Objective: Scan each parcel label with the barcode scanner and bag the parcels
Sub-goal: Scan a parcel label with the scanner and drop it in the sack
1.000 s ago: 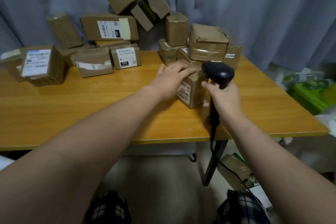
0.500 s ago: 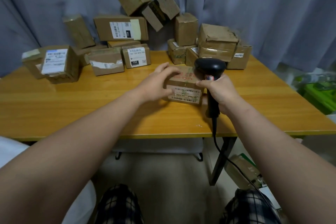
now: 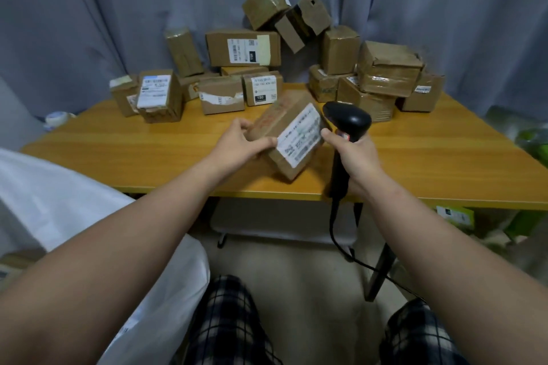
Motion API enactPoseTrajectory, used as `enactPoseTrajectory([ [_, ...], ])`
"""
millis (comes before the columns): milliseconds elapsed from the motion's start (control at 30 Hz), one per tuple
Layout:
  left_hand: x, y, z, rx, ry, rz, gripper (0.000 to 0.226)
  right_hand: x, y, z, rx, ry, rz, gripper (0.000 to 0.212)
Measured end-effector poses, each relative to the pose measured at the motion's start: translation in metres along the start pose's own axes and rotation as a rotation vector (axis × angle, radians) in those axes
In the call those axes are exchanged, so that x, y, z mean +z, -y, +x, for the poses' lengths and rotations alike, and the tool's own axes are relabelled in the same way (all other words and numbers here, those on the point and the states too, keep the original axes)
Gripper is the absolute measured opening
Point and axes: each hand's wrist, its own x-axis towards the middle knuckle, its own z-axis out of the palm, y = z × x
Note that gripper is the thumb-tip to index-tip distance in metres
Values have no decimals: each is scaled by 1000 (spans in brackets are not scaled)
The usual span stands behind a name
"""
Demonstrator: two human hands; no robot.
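- Gripping the parcel (image 3: 278, 120) by its left end, the left hand (image 3: 240, 144) curls thumb and fingers around the cardboard.
- The parcel is tilted over the near part of the table (image 3: 118, 154), directly in front of the person, with its white label (image 3: 302, 135) facing the camera. Whether its lower corner touches the tabletop cannot be determined.
- The right hand (image 3: 355, 157) is clenched around the handle of the black barcode scanner (image 3: 348, 121), just right of the parcel. One fingertip reaches the parcel's right edge.
- A black cable (image 3: 334, 228) hangs from the base of the handle, below the table edge.
- The table is wooden. Other cardboard boxes (image 3: 243, 47) are piled along its far edge, some stacked, several showing labels.
- A tape roll (image 3: 57, 118) lies at the far left corner.
- A grey curtain (image 3: 118, 9) hangs behind the table.
- A white bag (image 3: 59, 201) lies at the person's left, lower than the tabletop.
- Green items (image 3: 532, 142), blurred, sit past the right side of the table.
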Motion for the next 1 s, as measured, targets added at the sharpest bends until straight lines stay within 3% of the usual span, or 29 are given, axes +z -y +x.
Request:
enactPoseTrajectory([
  [133, 16, 3, -12, -81, -69, -378, 57, 8, -14, -17, 15, -27, 105, 16],
  [233, 26, 12, -16, -66, 42, -301, 88, 11, -14, -23, 111, 43, 291, 21],
  [300, 33, 20, -20, -29, 102, -172, 94, 8, -10, -23, 82, 42, 306, 27],
  [400, 36, 18, -21, 8, 36, -222, 70, 7, -6, -22, 35, 8, 251, 35],
  [433, 35, 16, -19, 47, -11, -288, 74, 7, -5, -21, 43, -11, 251, 39],
  [500, 32, 12, -18, 129, -100, -337, 103, 10, -4, -21, 67, -30, 265, 33],
  [600, 31, 14, -15, 225, -120, -296, 124, 13, -3, -23, 92, -25, 293, 22],
  [800, 28, 16, -15, 287, -151, -61, 119, 12, -8, -23, 169, -2, 379, 20],
  [1000, 20, 4, -15, 411, -124, 220, 111, 15, -15, -22, 223, -9, 384, 41],
])
